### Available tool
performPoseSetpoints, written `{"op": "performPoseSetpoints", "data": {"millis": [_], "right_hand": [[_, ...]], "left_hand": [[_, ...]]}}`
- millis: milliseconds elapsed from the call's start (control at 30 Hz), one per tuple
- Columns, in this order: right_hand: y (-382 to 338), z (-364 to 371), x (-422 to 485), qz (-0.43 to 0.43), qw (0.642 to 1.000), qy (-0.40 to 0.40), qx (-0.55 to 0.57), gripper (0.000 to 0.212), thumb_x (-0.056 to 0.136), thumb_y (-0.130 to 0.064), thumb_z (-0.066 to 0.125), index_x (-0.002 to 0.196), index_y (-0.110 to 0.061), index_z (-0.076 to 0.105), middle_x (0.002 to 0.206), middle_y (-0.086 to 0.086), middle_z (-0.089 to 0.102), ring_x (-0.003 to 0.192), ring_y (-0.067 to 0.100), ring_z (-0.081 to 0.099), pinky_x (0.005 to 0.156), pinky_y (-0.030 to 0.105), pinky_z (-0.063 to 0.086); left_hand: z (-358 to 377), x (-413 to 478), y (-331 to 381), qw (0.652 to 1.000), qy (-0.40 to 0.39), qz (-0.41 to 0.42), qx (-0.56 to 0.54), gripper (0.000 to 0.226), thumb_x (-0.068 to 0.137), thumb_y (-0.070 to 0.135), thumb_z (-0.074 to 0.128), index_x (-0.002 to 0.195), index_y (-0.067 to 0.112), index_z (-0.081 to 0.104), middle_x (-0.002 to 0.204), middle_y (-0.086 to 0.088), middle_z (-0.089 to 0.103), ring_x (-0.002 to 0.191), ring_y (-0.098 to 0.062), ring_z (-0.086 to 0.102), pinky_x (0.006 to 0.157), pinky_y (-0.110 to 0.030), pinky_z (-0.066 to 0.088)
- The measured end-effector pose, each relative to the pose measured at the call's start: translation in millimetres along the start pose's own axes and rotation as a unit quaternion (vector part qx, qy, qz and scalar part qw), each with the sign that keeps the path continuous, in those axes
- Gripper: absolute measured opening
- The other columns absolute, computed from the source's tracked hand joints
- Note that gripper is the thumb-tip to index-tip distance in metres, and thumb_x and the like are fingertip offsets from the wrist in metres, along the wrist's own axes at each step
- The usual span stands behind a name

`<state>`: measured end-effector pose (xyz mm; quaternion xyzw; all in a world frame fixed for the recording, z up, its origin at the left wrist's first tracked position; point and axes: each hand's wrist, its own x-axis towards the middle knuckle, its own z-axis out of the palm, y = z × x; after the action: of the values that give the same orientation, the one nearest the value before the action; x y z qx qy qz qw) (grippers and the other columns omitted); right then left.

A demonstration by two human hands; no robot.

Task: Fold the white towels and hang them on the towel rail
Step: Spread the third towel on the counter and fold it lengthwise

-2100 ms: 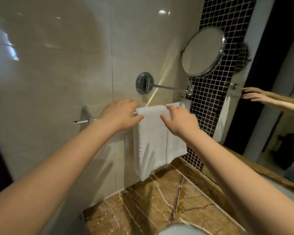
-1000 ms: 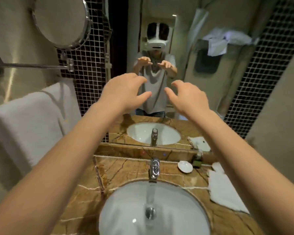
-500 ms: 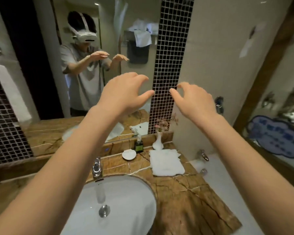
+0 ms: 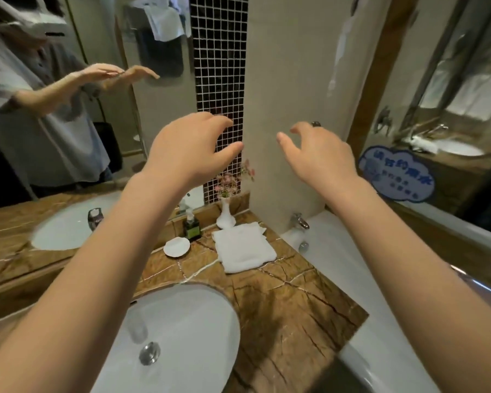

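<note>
A folded white towel [image 4: 244, 246] lies flat on the brown marble counter [image 4: 289, 313], at its far right corner beside the bathtub. My left hand [image 4: 187, 148] and my right hand [image 4: 318, 154] hover in the air above and in front of the towel, both with fingers spread and curled, holding nothing. Neither hand touches the towel. The towel rail is out of view.
A white sink [image 4: 182, 336] fills the near counter. Behind the towel stand a white flower vase [image 4: 225, 214], a dark soap bottle [image 4: 191, 225] and a small white dish [image 4: 177, 246]. The bathtub [image 4: 380, 307] with its tap [image 4: 299, 221] runs along the right. A wall mirror [image 4: 82, 95] is at the left.
My view has swung right, from the rail with its hung towel, past the sink, to the counter's right corner. Both hands left the hung towel and stay raised and empty.
</note>
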<state>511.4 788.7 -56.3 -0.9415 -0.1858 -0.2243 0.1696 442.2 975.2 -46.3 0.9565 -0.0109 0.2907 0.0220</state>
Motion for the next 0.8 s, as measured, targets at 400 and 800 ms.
{"op": "performPoseSetpoints", "data": {"millis": [400, 800], "right_hand": [[21.6, 110.4, 7.8, 0.032, 0.998, -0.058, -0.011, 0.054, 0.099, -0.054, 0.03, 0.129, -0.016, 0.052, 0.119, 0.009, 0.062, 0.11, 0.03, 0.057, 0.09, 0.045, 0.043], [84.3, 291.6, 19.7, -0.013, 0.984, -0.172, -0.037, 0.049, 0.098, -0.05, 0.035, 0.121, -0.011, 0.054, 0.112, 0.013, 0.063, 0.106, 0.034, 0.056, 0.084, 0.043, 0.041]], "left_hand": [[113.5, -6.1, -33.2, 0.998, -0.056, 0.004, -0.005, 0.055, 0.092, 0.057, 0.039, 0.133, 0.021, 0.048, 0.127, -0.004, 0.058, 0.116, -0.024, 0.054, 0.087, -0.041, 0.047], [304.9, -26.3, -50.1, 0.984, -0.168, -0.05, 0.0, 0.051, 0.091, 0.051, 0.042, 0.129, 0.019, 0.053, 0.119, -0.005, 0.06, 0.107, -0.027, 0.057, 0.077, -0.039, 0.048]]}}
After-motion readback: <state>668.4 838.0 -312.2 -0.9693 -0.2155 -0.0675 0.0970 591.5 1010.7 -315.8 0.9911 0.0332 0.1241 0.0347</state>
